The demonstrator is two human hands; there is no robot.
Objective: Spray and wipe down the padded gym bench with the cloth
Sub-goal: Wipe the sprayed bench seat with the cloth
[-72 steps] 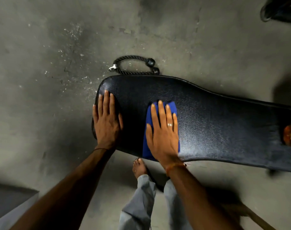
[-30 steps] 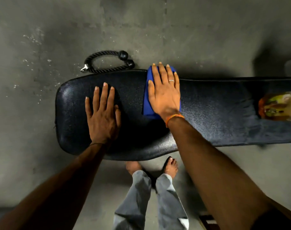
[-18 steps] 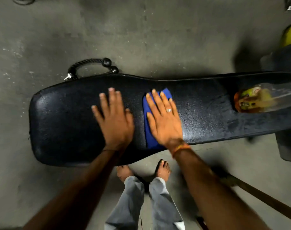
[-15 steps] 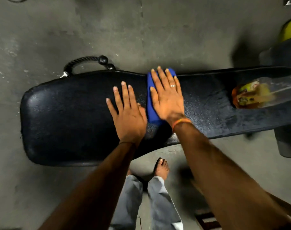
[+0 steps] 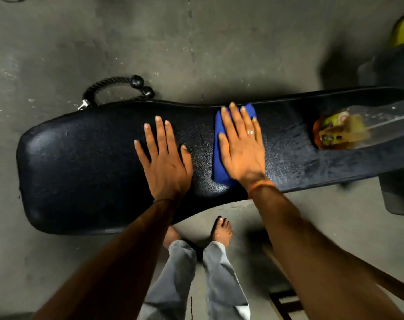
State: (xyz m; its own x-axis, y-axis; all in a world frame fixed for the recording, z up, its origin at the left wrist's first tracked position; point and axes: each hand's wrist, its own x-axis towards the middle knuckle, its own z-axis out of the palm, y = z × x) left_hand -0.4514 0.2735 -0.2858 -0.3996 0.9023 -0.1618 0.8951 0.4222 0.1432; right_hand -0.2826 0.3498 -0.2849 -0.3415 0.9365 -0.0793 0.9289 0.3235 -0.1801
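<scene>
Seen from above, a blue cloth (image 5: 221,174) is being pressed flat onto the black padded surface (image 5: 81,162) by the right hand (image 5: 241,153). Its fingers (image 5: 233,121) are being held straight and close together over the cloth, curled round nothing. The fingertips are reaching almost to the far edge of the surface, where a corner of the cloth is showing beside them. Most of the cloth is being covered by the palm, and a blue strip is being left in view on the thumb's side and near the wrist.

The left hand (image 5: 165,162) is being laid flat on the bare padding beside the cloth (a gap of padding is showing between them). Its fingers (image 5: 160,130) are being kept straight and spread, with nothing gripped. A ring (image 5: 250,132) is being worn on the right hand, and an orange band (image 5: 261,184) at that wrist.

Toward the right end of the surface, well apart from both hands, a clear bottle (image 5: 339,133) with an orange and yellow-green end is lying on its side, blurred. The padding between cloth and bottle is showing a dull, mottled sheen.

A black rope handle (image 5: 104,86) with two ball ends is lying on the grey floor (image 5: 196,42), against the far edge of the surface near its left end. A bare foot (image 5: 221,229) and grey trousers (image 5: 184,273) are being shown at the near edge.
</scene>
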